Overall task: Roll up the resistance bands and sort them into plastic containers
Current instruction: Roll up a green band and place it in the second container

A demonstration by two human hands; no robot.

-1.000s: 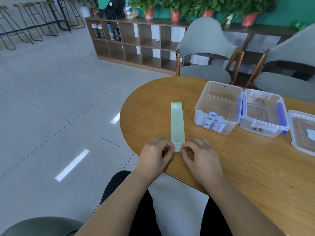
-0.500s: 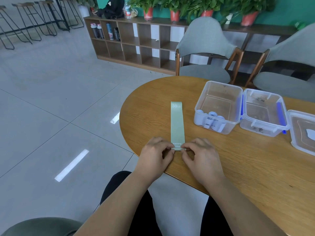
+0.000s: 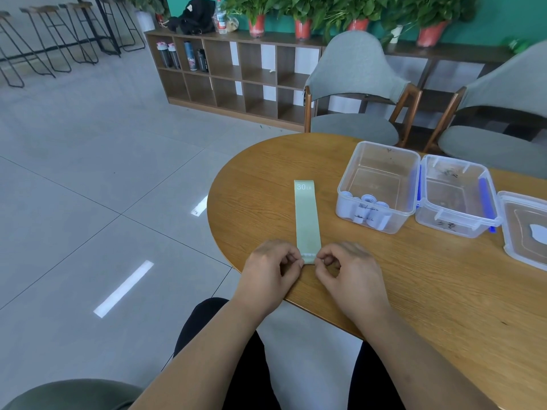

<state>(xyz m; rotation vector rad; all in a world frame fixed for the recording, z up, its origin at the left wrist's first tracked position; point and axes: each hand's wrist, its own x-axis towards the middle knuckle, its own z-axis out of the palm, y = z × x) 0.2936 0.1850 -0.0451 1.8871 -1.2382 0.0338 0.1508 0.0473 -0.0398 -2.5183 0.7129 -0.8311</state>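
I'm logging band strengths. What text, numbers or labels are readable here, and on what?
"30 LB": far end of the green resistance band.
Handwriting on the middle container: too blurred to read.
Marks on the rolled bands in the left container: too small to read.

**Two grips pinching side by side**

The left grip point(image 3: 272, 269) and the right grip point(image 3: 347, 269) are sitting close together, backs up and fingers curled under. Each is pinching one near corner of the band point(image 3: 306, 220) between thumb and forefinger. Both bare forearms are reaching forward, angling in toward each other at the wrists.
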